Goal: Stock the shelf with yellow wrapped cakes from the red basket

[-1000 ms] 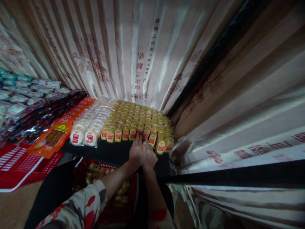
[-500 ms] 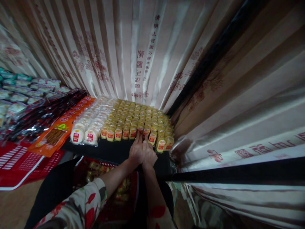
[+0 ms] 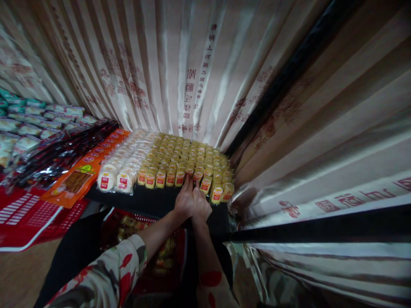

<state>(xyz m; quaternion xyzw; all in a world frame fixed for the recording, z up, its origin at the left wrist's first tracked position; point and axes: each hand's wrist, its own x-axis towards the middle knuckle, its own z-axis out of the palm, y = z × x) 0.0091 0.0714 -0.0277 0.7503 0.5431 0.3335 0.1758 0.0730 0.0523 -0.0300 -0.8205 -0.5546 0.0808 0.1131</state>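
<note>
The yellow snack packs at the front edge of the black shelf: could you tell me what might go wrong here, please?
The front row of yellow snack packs stands close to the edge of the black shelf, so a push from the hands (left hand, right hand) could tip some off. A knock could also topple neighbouring packs in the tight rows.

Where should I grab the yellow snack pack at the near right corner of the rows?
Take the corner snack pack by its upper body from the near, open side, fingers on its two side edges. It stands at the front of the yellow rows with bare black shelf before it; packs crowd behind. Both hands, left hand and right hand, are just beside it.
</note>
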